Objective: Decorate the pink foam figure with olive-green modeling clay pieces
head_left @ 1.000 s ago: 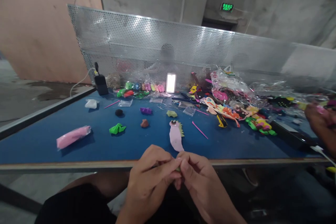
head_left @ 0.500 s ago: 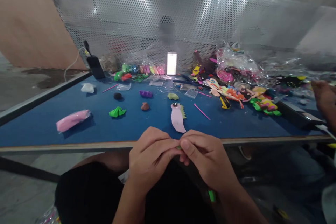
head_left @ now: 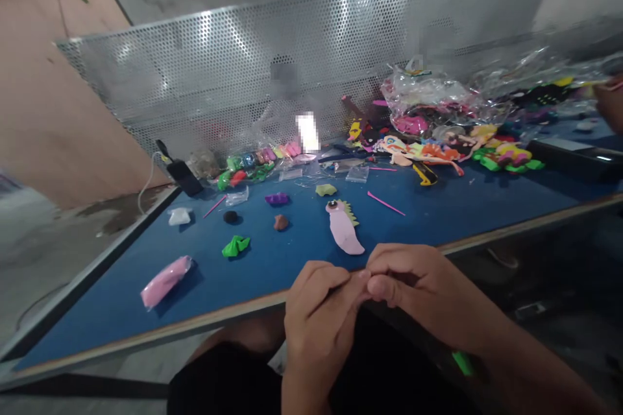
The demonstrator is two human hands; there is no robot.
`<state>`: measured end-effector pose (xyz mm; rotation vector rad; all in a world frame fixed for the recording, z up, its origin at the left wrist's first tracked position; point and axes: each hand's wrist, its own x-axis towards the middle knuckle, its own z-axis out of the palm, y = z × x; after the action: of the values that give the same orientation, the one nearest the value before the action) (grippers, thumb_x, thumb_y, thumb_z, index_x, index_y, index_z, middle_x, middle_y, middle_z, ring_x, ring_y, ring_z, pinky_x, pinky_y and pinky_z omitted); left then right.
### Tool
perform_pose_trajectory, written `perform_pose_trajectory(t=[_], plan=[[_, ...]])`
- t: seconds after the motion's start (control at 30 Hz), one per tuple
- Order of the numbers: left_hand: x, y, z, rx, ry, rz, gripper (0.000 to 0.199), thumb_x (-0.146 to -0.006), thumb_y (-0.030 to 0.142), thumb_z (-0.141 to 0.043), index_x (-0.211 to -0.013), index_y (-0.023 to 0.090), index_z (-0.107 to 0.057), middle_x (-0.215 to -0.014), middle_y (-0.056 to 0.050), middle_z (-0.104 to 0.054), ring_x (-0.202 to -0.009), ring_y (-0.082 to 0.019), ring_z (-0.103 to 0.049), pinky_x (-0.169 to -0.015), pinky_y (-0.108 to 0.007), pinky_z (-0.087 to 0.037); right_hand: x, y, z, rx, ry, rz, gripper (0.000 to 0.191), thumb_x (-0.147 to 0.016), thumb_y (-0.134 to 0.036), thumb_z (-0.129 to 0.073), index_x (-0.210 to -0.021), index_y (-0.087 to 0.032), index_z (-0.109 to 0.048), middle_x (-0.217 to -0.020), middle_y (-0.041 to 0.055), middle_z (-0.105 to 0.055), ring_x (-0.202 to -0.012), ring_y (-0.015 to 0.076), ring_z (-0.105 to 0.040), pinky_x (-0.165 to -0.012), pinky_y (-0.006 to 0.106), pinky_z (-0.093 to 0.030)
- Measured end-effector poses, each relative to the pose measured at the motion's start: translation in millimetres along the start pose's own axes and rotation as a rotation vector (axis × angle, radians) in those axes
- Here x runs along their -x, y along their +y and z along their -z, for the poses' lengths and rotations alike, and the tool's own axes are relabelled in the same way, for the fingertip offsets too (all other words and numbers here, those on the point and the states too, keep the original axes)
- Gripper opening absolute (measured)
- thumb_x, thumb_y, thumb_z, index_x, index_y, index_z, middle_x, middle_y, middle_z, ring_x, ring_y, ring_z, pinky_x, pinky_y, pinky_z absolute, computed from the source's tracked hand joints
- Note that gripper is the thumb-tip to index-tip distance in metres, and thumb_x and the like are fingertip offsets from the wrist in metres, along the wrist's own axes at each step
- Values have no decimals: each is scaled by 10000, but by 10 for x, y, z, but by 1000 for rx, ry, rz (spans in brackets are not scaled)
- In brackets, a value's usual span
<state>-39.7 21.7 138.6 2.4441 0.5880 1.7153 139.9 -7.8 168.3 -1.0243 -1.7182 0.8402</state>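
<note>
Over the table's front edge my left hand [head_left: 321, 311] and my right hand [head_left: 433, 292] meet, fingertips pinched together. Between them is a small piece of olive-green clay, which the fingers now cover. Just beyond my fingers a flat pale-pink clay figure [head_left: 343, 233] lies on the blue table [head_left: 204, 285]. It has a dark eye and a row of olive-green spikes along its right side. Behind it sits a lump of olive-green clay [head_left: 326, 190]. Brown clay [head_left: 281, 222], purple clay [head_left: 277, 199] and bright green clay [head_left: 236, 246] lie to the left.
A wrapped pink clay roll [head_left: 167, 282], black clay [head_left: 230, 216] and white clay [head_left: 180, 216] lie left. Pink sticks [head_left: 386, 203] are near the figure. Plastic bags and clay shapes [head_left: 423, 152] pile up at back right. A perforated metal panel [head_left: 233, 71] stands behind.
My view has turned and tilted, so the table appears slanted. My hands appear further right in view, still pressed together. The green bit visible between my fingertips earlier is now hidden.
</note>
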Motion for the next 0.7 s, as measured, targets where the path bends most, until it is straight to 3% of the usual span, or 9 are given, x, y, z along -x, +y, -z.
perform_pose_trajectory(t=[0.23,0.47,0.7], plan=[[-6,2,22,-83,47,9,272,-837,55,-726,-1078,179,-726,-848,-23,-665,-791,-142,-596,-691,-285,-522,-2,-6,-41,-175,-17,-136,290,-944,-419,-624,-822,-178,-729,-718,23,-637,-564,126,-571,-510,238,-471],[-12,-30,24,21,31,107,220,-847,87,-727,-1023,217,-749,-820,-6,-668,-762,-130,-622,-667,-269,-529,-9,48,-49,-201,20,-170,269,-946,-378,-631,-795,-168,-703,-660,9,-626,-536,108,-559,-496,218,-472],[-3,-42,-20,84,80,125,224,-829,91,-743,-1001,233,-767,-816,3,-679,-741,-126,-644,-651,-256,-548,-9,93,-102,-391,-14,-204,287,-923,-423,-673,-856,-157,-757,-629,4,-633,-504,101,-553,-461,208,-442]])
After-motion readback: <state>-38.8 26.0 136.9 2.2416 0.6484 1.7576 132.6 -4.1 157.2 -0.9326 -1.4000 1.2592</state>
